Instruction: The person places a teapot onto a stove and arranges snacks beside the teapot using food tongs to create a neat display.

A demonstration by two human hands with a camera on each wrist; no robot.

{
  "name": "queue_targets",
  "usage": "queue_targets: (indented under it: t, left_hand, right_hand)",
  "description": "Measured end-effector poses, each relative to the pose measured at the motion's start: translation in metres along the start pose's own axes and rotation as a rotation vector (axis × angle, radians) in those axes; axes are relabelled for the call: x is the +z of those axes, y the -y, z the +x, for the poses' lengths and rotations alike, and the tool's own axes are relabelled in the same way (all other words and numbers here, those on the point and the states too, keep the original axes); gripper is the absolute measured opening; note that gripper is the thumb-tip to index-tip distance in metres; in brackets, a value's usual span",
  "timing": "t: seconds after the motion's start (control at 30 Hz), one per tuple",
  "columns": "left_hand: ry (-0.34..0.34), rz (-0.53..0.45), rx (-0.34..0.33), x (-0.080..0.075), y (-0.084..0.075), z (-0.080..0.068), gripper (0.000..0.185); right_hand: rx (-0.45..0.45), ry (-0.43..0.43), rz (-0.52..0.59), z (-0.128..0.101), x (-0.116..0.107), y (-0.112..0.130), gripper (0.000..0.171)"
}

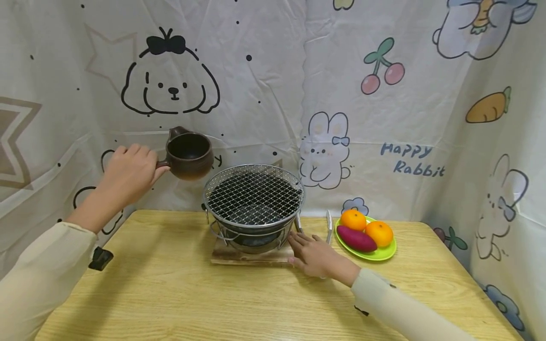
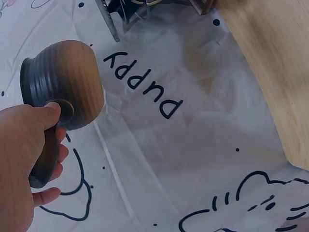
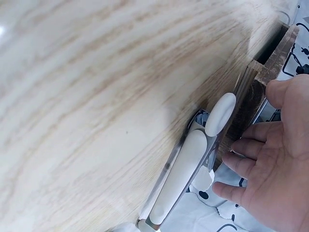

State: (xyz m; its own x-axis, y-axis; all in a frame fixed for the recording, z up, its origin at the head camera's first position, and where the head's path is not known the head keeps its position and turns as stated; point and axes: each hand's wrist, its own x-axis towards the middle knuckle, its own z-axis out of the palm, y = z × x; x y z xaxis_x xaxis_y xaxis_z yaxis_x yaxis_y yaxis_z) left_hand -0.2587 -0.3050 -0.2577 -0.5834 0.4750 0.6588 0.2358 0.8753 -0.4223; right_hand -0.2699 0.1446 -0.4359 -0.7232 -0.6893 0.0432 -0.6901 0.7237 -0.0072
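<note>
My left hand (image 1: 134, 166) grips the side handle of a brown clay pot (image 1: 189, 163), raised above the table's back left. The pot has a dark open mouth, a spout and a lighter base; its ribbed side shows in the left wrist view, with the thumb (image 2: 53, 113) at the handle's root. A round tabletop grill (image 1: 256, 203) with a wire mesh stands on a wooden board (image 1: 251, 259), right of the pot. My right hand (image 1: 315, 255) is spread palm down at the board's right end, fingers extended. Beside it lie white-handled tongs (image 3: 181, 174), partly hidden by the hand in the head view.
A green plate (image 1: 375, 256) at the right holds two oranges (image 1: 379, 234) and a purple sweet potato (image 1: 356, 238). A printed cloth (image 1: 264, 94) hangs around the wooden table (image 1: 179, 293), close behind the grill.
</note>
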Motion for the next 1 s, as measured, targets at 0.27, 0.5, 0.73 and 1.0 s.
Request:
queue_targets:
  t: [0.27,0.5,0.73,1.0]
  left_hand:
    - [0.044,0.021,0.014,-0.007,-0.008,0.016,0.043]
    - [0.036,-0.011,0.027,-0.011,-0.018,0.03,0.043]
    - [0.092,0.012,-0.024,-0.013,-0.035,0.04,0.043]
    - [0.043,-0.015,-0.07,-0.008,-0.052,0.047,0.043]
  right_hand:
    - [-0.003,0.006,0.011,0.0,0.0,0.0,0.064]
    - [-0.003,-0.005,0.009,0.0,0.001,-0.001,0.064]
    - [-0.001,-0.001,0.012,0.0,0.001,-0.001,0.064]
    - [0.0,-0.003,0.014,0.0,0.0,0.0,0.064]
